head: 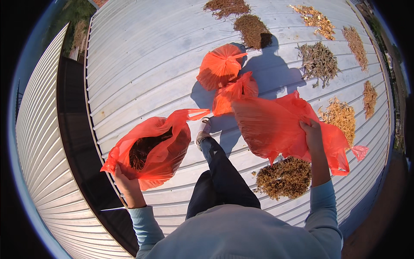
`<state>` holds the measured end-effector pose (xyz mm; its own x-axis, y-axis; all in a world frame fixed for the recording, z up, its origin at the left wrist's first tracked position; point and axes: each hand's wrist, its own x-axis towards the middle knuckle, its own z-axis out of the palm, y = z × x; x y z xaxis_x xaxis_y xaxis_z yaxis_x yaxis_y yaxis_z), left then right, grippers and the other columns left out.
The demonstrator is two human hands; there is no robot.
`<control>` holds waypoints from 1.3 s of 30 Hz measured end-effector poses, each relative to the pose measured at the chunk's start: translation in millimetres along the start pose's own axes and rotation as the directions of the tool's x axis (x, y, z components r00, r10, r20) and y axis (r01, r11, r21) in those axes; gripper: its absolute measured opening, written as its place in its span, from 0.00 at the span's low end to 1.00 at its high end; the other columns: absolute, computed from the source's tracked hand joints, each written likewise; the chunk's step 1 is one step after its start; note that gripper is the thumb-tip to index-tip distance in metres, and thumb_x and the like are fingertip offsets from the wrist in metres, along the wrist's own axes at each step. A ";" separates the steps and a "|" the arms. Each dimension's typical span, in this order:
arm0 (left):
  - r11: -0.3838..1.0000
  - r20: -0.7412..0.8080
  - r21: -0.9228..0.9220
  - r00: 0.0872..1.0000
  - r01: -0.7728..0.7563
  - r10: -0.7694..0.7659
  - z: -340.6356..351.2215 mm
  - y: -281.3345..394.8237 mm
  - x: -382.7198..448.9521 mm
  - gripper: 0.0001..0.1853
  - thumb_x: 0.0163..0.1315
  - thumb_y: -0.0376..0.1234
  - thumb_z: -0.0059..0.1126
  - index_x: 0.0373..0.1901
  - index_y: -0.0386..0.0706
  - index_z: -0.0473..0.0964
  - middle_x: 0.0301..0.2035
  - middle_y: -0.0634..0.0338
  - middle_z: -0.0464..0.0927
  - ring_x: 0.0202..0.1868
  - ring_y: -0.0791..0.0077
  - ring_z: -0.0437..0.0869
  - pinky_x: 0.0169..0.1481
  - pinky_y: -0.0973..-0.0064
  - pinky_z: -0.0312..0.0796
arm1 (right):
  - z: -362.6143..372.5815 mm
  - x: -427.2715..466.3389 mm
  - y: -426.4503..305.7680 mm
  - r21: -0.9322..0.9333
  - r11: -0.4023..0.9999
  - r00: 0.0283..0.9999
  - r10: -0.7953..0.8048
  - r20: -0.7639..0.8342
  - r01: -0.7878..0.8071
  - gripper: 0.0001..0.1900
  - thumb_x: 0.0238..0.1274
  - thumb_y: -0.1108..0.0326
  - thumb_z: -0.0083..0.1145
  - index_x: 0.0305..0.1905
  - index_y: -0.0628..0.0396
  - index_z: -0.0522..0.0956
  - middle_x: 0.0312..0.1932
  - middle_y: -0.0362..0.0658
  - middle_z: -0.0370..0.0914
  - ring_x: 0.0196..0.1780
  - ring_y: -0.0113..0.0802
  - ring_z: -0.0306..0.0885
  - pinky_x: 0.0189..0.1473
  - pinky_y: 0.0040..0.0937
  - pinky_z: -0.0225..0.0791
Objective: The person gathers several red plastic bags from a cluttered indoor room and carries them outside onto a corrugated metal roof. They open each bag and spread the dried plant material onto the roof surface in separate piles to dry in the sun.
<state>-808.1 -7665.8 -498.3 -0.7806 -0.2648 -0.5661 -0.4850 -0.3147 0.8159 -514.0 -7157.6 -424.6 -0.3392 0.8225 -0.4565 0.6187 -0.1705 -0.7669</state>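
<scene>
At lower left, my left hand (126, 184) grips the edge of a red plastic bag (176, 152), whose mouth is open on dark, stringy dried plant material (145, 150). My right hand (311, 134) holds a second red plastic bag (271, 126) by its gathered film, raised above the roof; its contents cannot be made out. Beyond my foot, two more red bags stand touching each other: a full, round one gathered at its top (220, 68) and a smaller one (231, 94) in front. A brown pile of dried plant material (284, 178) lies below my right hand.
I stand on a ribbed metal roof (136, 77). Several dried heaps lie ahead and right, among them brown stringy ones (252, 30), a grey-green one (318, 61) and a yellow one (341, 119). At left, a dark gap (77, 129) separates the roof edge from another ribbed roof (38, 145).
</scene>
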 end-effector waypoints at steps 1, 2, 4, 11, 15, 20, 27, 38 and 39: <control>1.000 -0.008 -0.009 1.000 -0.018 0.018 14.1 13.0 15.1 0.10 0.70 0.39 0.49 0.29 0.50 0.72 0.19 0.72 0.68 0.18 0.79 0.65 0.23 0.79 0.59 | 13.7 0.2 -13.9 0.086 0.996 0.996 0.009 0.091 -0.017 0.13 0.63 0.68 0.56 0.49 0.64 0.78 0.41 0.42 0.81 0.43 0.27 0.76 0.47 0.27 0.69; 1.000 -0.008 0.009 1.000 -0.002 0.003 24.9 24.7 26.2 0.10 0.69 0.39 0.49 0.29 0.50 0.73 0.19 0.71 0.69 0.18 0.78 0.66 0.23 0.79 0.59 | 29.4 2.6 -24.9 0.046 0.999 0.994 -0.001 0.110 -0.005 0.13 0.63 0.69 0.56 0.49 0.64 0.78 0.41 0.41 0.81 0.43 0.27 0.77 0.47 0.27 0.69; 1.000 -0.086 0.006 0.996 0.000 0.000 52.7 44.9 53.4 0.10 0.70 0.39 0.47 0.29 0.49 0.72 0.19 0.71 0.68 0.17 0.78 0.65 0.21 0.78 0.59 | 66.7 17.0 -48.7 0.005 1.000 0.988 0.002 0.156 -0.003 0.13 0.63 0.70 0.56 0.49 0.63 0.78 0.41 0.41 0.81 0.43 0.26 0.78 0.47 0.26 0.70; 0.997 0.080 -0.068 0.996 0.041 -0.036 127.4 87.0 124.7 0.19 0.71 0.39 0.44 0.57 0.40 0.70 0.54 0.54 0.76 0.56 0.59 0.76 0.63 0.58 0.66 | 209.9 103.9 -135.4 0.049 0.998 0.910 -0.047 0.411 0.029 0.09 0.65 0.68 0.54 0.41 0.63 0.77 0.32 0.41 0.78 0.36 0.25 0.74 0.40 0.28 0.68; 0.989 0.044 -0.145 0.999 0.038 -0.032 168.2 102.9 152.4 0.22 0.71 0.40 0.42 0.62 0.39 0.65 0.60 0.52 0.70 0.63 0.55 0.70 0.69 0.54 0.61 | 285.0 163.6 -184.7 0.214 0.960 0.771 -0.273 0.576 0.180 0.09 0.67 0.66 0.53 0.40 0.62 0.76 0.31 0.38 0.77 0.35 0.22 0.71 0.40 0.27 0.67; 0.981 0.115 -0.174 0.991 0.086 -0.067 222.5 120.0 208.6 0.22 0.71 0.40 0.42 0.62 0.41 0.67 0.60 0.52 0.71 0.63 0.55 0.70 0.68 0.53 0.60 | 409.1 232.6 -212.0 0.510 0.858 0.724 -0.316 0.613 -0.058 0.07 0.67 0.68 0.54 0.44 0.57 0.78 0.36 0.32 0.76 0.39 0.18 0.71 0.43 0.23 0.67; 0.995 0.122 -0.045 0.989 0.088 -0.082 319.3 128.2 348.0 0.24 0.69 0.44 0.46 0.62 0.41 0.68 0.61 0.52 0.70 0.65 0.55 0.68 0.69 0.51 0.59 | 572.3 313.8 -199.5 0.720 0.636 0.851 -0.185 0.491 -0.277 0.12 0.68 0.64 0.53 0.51 0.55 0.76 0.45 0.38 0.76 0.46 0.27 0.75 0.50 0.30 0.68; 0.957 0.180 0.222 0.957 0.187 -0.228 361.3 84.5 484.6 0.23 0.68 0.44 0.50 0.59 0.42 0.70 0.55 0.59 0.75 0.56 0.63 0.75 0.63 0.60 0.66 | 670.5 487.7 -74.4 0.834 0.082 0.829 0.197 0.523 -0.546 0.19 0.64 0.59 0.58 0.54 0.57 0.73 0.49 0.45 0.78 0.53 0.37 0.77 0.58 0.41 0.71; 0.950 0.176 0.237 0.952 0.205 -0.249 369.3 77.5 491.2 0.23 0.68 0.45 0.50 0.59 0.42 0.69 0.54 0.59 0.76 0.56 0.63 0.75 0.62 0.61 0.66 | 667.4 497.2 -52.1 0.823 0.085 0.816 0.222 0.533 -0.561 0.19 0.64 0.60 0.57 0.55 0.57 0.73 0.50 0.45 0.78 0.53 0.38 0.77 0.59 0.41 0.71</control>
<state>-1374.7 -7483.7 -669.9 -0.6920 -0.0130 -0.7217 -0.7137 -0.1373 0.6868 -1187.8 -7101.9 -912.7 -0.5173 0.3443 -0.7835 -0.3405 -0.9227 -0.1806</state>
